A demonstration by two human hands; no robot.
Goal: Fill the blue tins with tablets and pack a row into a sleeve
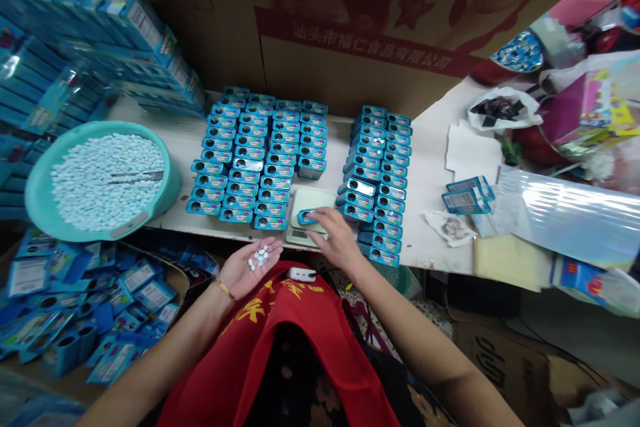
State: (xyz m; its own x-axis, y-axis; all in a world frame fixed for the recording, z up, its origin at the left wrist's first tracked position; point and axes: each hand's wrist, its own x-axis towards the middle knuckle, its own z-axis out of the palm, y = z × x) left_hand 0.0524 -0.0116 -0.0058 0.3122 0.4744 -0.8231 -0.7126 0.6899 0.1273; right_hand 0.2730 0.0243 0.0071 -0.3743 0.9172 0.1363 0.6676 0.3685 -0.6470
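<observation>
My left hand [251, 267] is turned palm up with its fingers stretched out, holding several small pale mint-like candies [259, 256] in the palm. The fingers of my right hand [336, 235] are bent around one end of a small blue box [306, 216]. That box is on a pale kitchen scale [299, 200] near the table's front edge; the hand hides part of both. To the left of the scale stand rows of upright blue boxes [243, 177] with dark round openings on top. More such boxes [380, 180] stand in two rows to its right.
A turquoise basin [170, 177] of pale candies, with a metal tool in it, stands at the left. Below it is a heap of blue boxes [107, 300]. Wrapped blue packs [145, 27] are stacked behind. A large carton [350, 47] borders the table's back.
</observation>
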